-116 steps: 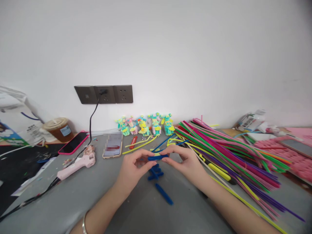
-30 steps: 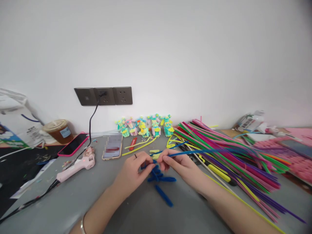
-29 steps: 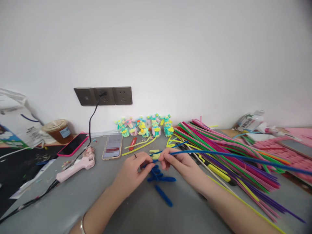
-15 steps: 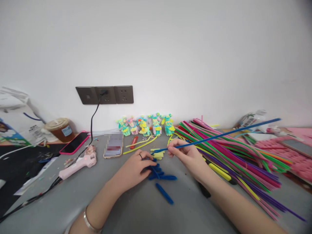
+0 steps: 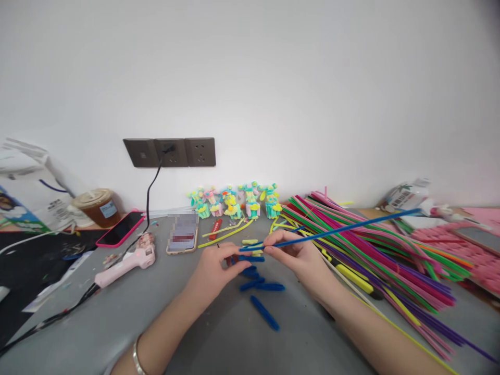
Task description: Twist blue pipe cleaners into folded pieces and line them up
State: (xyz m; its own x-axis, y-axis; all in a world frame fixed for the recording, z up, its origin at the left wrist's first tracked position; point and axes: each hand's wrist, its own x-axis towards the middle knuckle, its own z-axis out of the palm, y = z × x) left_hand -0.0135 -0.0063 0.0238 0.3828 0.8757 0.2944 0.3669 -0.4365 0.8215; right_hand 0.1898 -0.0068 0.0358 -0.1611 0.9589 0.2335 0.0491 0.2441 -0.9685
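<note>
My right hand (image 5: 294,255) pinches a long blue pipe cleaner (image 5: 344,229) that slants up to the right, its near end doubled over. My left hand (image 5: 223,263) is closed, thumb against fingers, on a short folded blue pipe cleaner piece (image 5: 255,259); its fingertips also meet the doubled end of the long one. Several more short blue pieces (image 5: 269,286) lie below the hands, one (image 5: 265,313) apart from the others. Short yellow pieces (image 5: 250,241) show behind the fingers, partly hidden.
Several small pipe cleaner figures (image 5: 252,200) stand along the wall. A big bundle of coloured pipe cleaners (image 5: 390,250) covers the right side, with a yellow-black tool (image 5: 355,277) beside it. On the left are a phone (image 5: 182,233), a pink glue gun (image 5: 125,265) and a drink cup (image 5: 97,208).
My left hand has lifted from the blue pile with a short piece. My right hand has moved slightly left, bringing the long pipe cleaner's doubled end to the left fingertips; its far end dropped.
</note>
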